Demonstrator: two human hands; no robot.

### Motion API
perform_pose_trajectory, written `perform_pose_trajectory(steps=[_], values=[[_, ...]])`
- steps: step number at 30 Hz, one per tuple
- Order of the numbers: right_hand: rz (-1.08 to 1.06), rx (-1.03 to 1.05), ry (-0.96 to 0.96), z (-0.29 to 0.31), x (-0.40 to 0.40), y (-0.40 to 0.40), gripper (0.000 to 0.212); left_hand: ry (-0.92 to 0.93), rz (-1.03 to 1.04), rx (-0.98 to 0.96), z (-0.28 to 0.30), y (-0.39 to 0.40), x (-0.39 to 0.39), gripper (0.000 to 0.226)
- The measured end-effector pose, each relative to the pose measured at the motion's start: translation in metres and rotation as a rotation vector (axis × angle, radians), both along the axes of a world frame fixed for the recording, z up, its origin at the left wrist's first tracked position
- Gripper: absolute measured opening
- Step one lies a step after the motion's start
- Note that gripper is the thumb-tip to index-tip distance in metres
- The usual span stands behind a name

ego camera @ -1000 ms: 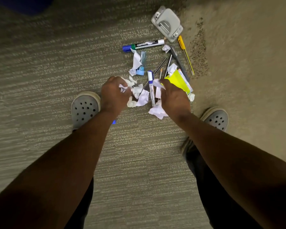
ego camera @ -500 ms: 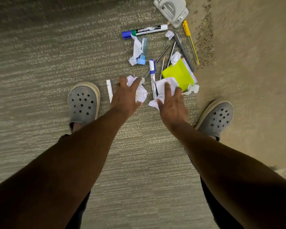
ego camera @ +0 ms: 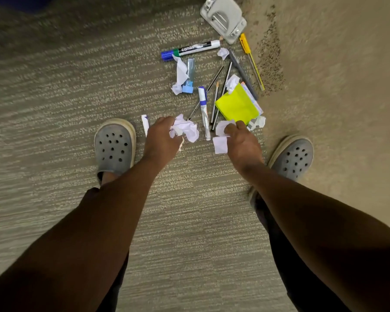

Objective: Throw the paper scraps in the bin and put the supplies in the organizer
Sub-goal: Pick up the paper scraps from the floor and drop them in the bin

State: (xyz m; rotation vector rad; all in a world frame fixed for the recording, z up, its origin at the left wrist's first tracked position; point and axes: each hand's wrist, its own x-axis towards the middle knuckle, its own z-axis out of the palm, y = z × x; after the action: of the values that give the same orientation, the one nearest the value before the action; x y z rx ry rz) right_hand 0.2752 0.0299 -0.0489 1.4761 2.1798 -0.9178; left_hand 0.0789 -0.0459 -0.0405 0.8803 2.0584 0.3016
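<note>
Underfoot, striped grey carpet [ego camera: 54, 109], scattered supplies [ego camera: 236, 104]

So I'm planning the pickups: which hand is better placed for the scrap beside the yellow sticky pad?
Right. The right hand lies just below that scrap; the left hand already grips a crumpled wad, farther off.

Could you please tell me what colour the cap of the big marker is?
Blue, on the marker; the head view shows it.

Marker [ego camera: 190, 48] behind pad [ego camera: 236, 105]; punch [ego camera: 223, 18] farthest.
</note>
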Motion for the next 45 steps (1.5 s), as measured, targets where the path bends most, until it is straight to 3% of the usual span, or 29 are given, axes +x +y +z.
perform_pose_trajectory(steps=[2,4,7,10,14,17,24,27,32,40,45], values=[[-0.071,0.019,0.034,0.012,0.003,0.003,0.026,-0.076,0.082,-0.074,0.014,-0.003,-0.003,0.014],[-0.139,0.028,0.057,0.027,0.003,0.007,0.025,-0.141,0.133,-0.121,0.031,-0.006,-0.006,0.022],[-0.178,0.037,0.096,0.055,-0.003,0.016,0.02,-0.225,0.207,-0.145,0.06,-0.006,-0.012,0.013],[-0.186,0.036,0.14,0.085,-0.017,0.03,0.015,-0.243,0.258,-0.114,0.091,0.001,-0.023,0.02],[-0.252,0.125,0.276,0.131,-0.059,0.054,0.011,-0.269,0.377,0.028,0.137,0.02,-0.049,0.015],[-0.308,0.244,0.417,0.168,-0.107,0.07,0.008,-0.278,0.485,0.21,0.178,0.041,-0.077,0.024],[-0.455,0.321,0.716,0.242,-0.231,0.097,0.01,-0.162,0.617,0.582,0.267,0.076,-0.165,0.024],[-0.48,0.306,0.857,0.267,-0.281,0.104,0.009,-0.219,0.673,0.74,0.293,0.087,-0.207,0.021],[-0.468,0.27,1.039,0.29,-0.366,0.118,0.008,-0.33,0.826,0.834,0.303,0.099,-0.276,0.018],[-0.388,0.012,0.975,0.275,-0.466,0.144,0.016,-0.409,1.07,0.699,0.288,0.11,-0.349,0.017],[-0.221,0.081,0.828,0.257,-0.479,0.15,0.024,-0.333,1.031,0.62,0.272,0.115,-0.37,0.015]])
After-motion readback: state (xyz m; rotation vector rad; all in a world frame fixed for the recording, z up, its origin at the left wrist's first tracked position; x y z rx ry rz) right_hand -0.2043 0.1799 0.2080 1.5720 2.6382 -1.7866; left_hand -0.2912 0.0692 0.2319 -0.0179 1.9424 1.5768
